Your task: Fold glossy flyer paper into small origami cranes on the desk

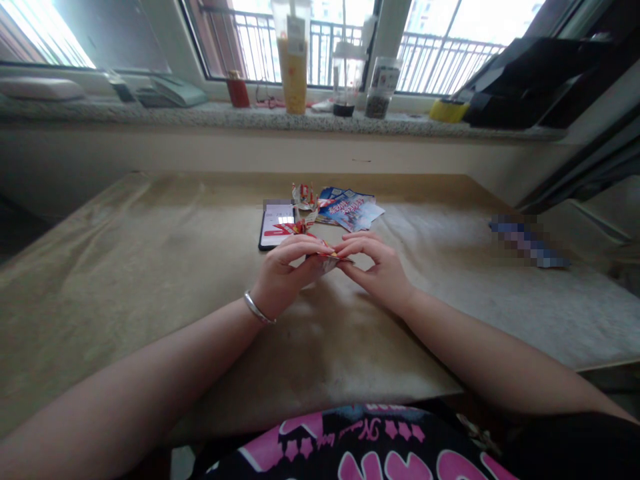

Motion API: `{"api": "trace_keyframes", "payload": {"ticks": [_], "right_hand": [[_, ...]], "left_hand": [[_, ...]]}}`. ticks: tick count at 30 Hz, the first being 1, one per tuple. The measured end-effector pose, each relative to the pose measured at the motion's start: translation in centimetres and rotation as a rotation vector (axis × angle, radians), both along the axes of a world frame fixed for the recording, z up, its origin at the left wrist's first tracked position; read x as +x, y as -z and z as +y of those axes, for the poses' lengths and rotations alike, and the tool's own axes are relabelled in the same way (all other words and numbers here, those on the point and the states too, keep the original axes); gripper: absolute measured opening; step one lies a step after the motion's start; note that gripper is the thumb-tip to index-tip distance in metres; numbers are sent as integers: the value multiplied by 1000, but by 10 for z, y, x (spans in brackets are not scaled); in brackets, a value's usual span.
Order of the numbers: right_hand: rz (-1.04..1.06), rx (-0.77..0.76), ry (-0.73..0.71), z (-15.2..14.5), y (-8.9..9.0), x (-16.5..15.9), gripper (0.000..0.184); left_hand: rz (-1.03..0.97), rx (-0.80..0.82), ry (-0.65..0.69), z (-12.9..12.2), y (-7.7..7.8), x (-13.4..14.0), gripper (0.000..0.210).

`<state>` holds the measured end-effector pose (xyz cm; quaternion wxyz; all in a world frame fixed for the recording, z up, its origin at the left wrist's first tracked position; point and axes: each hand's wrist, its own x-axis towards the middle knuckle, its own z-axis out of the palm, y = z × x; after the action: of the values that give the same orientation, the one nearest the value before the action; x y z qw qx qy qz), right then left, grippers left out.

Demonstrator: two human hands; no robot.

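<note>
My left hand (280, 275) and my right hand (384, 268) meet over the middle of the table. Between their fingertips is a small piece of folded printed paper (329, 261) in red, yellow and white, mostly covered by the fingers. Each hand pinches one side of it, thumb below and fingers on top. Just beyond my hands lie folded red printed papers (296, 227) with pointed ends. Another folded paper piece (303, 195) stands up behind them. Beside these, several blue printed leaflets (349, 208) are fanned out.
A phone (269, 241) with a lit screen lies left of the papers. A blue packet (550, 257), partly blurred, is at the table's right. The cloth-covered table (165, 267) ends below a stone windowsill (200, 120) bearing a tall yellow-filled container (293, 80) and several jars.
</note>
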<state>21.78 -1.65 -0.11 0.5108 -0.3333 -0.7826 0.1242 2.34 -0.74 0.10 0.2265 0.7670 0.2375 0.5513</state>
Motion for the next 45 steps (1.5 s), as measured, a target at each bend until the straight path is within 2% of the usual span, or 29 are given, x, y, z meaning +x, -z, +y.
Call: {"api": "trace_keyframes", "payload": {"ticks": [4,10,14,20,31,45], "right_hand": [[11,-1,-7,0,0,1,14],[-13,54,31,0,-1,1,6],[3,49,33,1,-1,2,4],[20,-11,-7,-1,-3,2,13],[83,113,24,-3,-9,2,11],[27,125,-6,-4,-14,6,9]], "left_hand": [[-17,-24,-35,0,1,0,11],[112,58,-78,-1,-3,0,9],[116,62,-93,0,-2,0,8],[6,-109,-121,2,2,-2,9],[-69,-69,5,1,0,0,11],[-66,-105,-2,-2,-3,1,8]]}}
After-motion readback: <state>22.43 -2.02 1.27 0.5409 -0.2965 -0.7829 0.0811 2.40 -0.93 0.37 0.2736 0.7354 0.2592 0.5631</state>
